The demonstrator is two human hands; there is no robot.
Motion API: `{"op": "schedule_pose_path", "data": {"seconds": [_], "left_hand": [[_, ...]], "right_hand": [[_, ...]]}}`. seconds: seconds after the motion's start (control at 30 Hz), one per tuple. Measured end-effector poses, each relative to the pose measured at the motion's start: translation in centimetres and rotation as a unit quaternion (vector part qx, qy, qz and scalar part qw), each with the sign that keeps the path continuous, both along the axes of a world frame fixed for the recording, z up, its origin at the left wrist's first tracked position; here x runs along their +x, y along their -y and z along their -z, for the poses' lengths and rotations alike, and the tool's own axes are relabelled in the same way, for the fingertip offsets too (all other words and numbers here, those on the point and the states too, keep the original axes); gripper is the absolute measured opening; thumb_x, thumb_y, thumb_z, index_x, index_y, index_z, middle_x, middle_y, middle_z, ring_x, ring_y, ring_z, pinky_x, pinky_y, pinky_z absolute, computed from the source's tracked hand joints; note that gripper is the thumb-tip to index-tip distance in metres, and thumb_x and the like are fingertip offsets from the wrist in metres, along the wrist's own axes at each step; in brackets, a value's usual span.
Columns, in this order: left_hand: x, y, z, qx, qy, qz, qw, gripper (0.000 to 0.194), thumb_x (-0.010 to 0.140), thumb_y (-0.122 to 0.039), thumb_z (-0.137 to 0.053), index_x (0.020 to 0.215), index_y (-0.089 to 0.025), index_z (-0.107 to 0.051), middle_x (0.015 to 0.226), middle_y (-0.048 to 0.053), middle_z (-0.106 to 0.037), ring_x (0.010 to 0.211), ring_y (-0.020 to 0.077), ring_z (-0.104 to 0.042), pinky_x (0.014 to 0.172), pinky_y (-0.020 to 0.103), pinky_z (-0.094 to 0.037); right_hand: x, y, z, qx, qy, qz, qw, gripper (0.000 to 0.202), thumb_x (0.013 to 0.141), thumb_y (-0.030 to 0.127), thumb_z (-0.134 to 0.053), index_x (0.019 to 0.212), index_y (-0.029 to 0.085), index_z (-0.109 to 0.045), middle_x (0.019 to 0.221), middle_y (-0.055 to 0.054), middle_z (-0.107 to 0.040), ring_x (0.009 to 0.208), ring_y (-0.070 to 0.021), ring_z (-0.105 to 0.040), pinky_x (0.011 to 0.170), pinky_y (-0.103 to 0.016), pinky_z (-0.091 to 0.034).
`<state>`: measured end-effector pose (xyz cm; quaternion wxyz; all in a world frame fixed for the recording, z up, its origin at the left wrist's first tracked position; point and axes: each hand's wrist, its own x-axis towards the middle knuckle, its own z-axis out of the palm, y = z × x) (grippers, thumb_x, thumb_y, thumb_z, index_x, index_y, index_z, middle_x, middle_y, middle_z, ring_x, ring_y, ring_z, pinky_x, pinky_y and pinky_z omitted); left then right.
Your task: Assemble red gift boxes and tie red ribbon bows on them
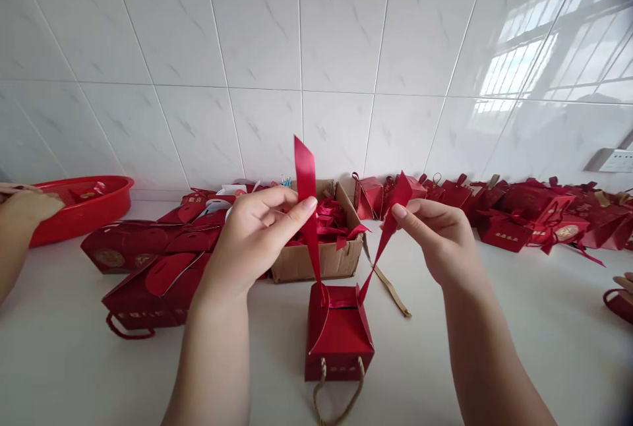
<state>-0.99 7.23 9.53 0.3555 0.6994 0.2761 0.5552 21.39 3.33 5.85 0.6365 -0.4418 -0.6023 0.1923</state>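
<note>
A small red gift box [341, 337] stands upright on the white table, its tan rope handle [339, 416] hanging toward me. A red ribbon [310, 241] runs through the top of the box, and its two ends rise apart in a V. My left hand [264, 231] pinches one end between thumb and fingers, with the cut tip sticking up above. The other end is pinched by my right hand [432, 231] at about the same height. Both hands are above the box without touching it.
Behind the gift box sits a cardboard box [316, 262] of red ribbons. Larger red boxes [153, 291] lie at left, near a red basin [82, 208] and another person's hand [34, 205]. Finished-looking red boxes [529, 212] crowd the right; a tan strap [393, 294] lies nearby.
</note>
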Motion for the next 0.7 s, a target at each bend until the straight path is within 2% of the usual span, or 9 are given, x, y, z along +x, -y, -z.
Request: {"op": "schedule_pose_path", "data": {"seconds": [0.1,0.2,0.27,0.37,0.43,0.5,0.53,0.6,0.7], "left_hand": [[0.1,-0.2,0.3,-0.001,-0.02,0.047,0.999,0.024,0.086,-0.034,-0.06,0.068,-0.018,-0.066,0.064,0.001,-0.054,0.065,0.0138,-0.05,0.059,0.024,-0.038],[0.3,-0.3,0.4,-0.053,-0.011,0.137,0.989,0.03,0.092,-0.034,-0.049,0.074,-0.018,-0.066,0.072,0.005,-0.059,0.077,0.0176,-0.057,0.071,0.028,-0.044],[0.5,-0.3,0.4,-0.106,0.034,0.194,0.975,0.03,0.093,-0.032,-0.047,0.07,-0.018,-0.06,0.067,0.002,-0.053,0.068,0.0155,-0.054,0.067,0.028,-0.045],[1.0,0.0,0.5,-0.164,0.103,0.243,0.95,0.031,0.089,-0.038,-0.053,0.065,-0.019,-0.05,0.061,-0.002,-0.035,0.053,0.0107,-0.036,0.05,0.024,-0.035],[1.4,0.1,0.6,-0.162,0.103,0.246,0.95,0.03,0.082,-0.038,-0.063,0.065,-0.019,-0.047,0.062,-0.003,-0.029,0.053,0.01,-0.028,0.045,0.023,-0.027],[1.7,0.2,0.7,-0.147,0.09,0.228,0.958,0.028,0.078,-0.031,-0.068,0.065,-0.02,-0.046,0.063,-0.004,-0.026,0.053,0.0099,-0.025,0.044,0.023,-0.022],[1.8,0.2,0.7,-0.146,0.088,0.219,0.961,0.026,0.08,-0.029,-0.066,0.065,-0.02,-0.047,0.062,-0.004,-0.026,0.052,0.0099,-0.024,0.044,0.023,-0.021],[1.8,0.2,0.8,-0.153,0.092,0.218,0.959,0.026,0.088,-0.034,-0.055,0.067,-0.019,-0.052,0.06,-0.004,-0.028,0.051,0.0099,-0.023,0.044,0.024,-0.02],[1.6,0.2,0.7,-0.153,0.099,0.233,0.955,0.041,0.094,-0.044,-0.038,0.075,-0.018,-0.063,0.061,0.0,-0.039,0.051,0.0102,-0.03,0.044,0.023,-0.026]], "right_hand": [[-0.4,0.2,0.1,0.002,-0.006,-0.003,1.0,0.028,0.08,0.044,-0.067,0.065,0.02,-0.064,0.063,-0.002,-0.06,0.064,-0.0161,-0.056,0.054,-0.027,-0.042],[-0.7,0.3,0.0,-0.01,-0.008,-0.005,1.0,0.029,0.08,0.044,-0.067,0.064,0.02,-0.062,0.06,-0.001,-0.058,0.063,-0.0157,-0.056,0.054,-0.027,-0.041],[-0.8,0.3,-0.1,-0.016,-0.005,0.008,1.0,0.031,0.08,0.045,-0.067,0.063,0.02,-0.061,0.059,-0.001,-0.057,0.061,-0.0155,-0.055,0.052,-0.027,-0.04],[-0.7,0.4,-0.2,-0.018,0.001,0.019,1.0,0.033,0.08,0.046,-0.066,0.061,0.02,-0.06,0.058,-0.002,-0.056,0.06,-0.0155,-0.055,0.05,-0.026,-0.039],[-0.7,0.4,-0.2,-0.013,0.005,0.017,1.0,0.034,0.08,0.047,-0.066,0.061,0.02,-0.06,0.058,-0.002,-0.056,0.06,-0.0159,-0.055,0.05,-0.026,-0.039],[-0.6,0.4,-0.1,-0.005,0.007,0.018,1.0,0.034,0.081,0.047,-0.065,0.061,0.02,-0.06,0.057,-0.002,-0.056,0.06,-0.016,-0.055,0.05,-0.027,-0.04],[-0.6,0.4,-0.1,-0.003,0.008,0.019,1.0,0.033,0.081,0.046,-0.065,0.061,0.02,-0.06,0.057,-0.002,-0.056,0.06,-0.016,-0.055,0.05,-0.027,-0.04],[-0.6,0.4,-0.1,-0.001,0.005,0.022,1.0,0.033,0.081,0.046,-0.065,0.061,0.02,-0.06,0.057,-0.001,-0.056,0.059,-0.0153,-0.054,0.05,-0.026,-0.039],[-0.6,0.5,-0.2,0.0,-0.008,0.02,1.0,0.031,0.08,0.044,-0.067,0.061,0.02,-0.06,0.056,0.0,-0.055,0.056,-0.0136,-0.052,0.05,-0.026,-0.039]]}}
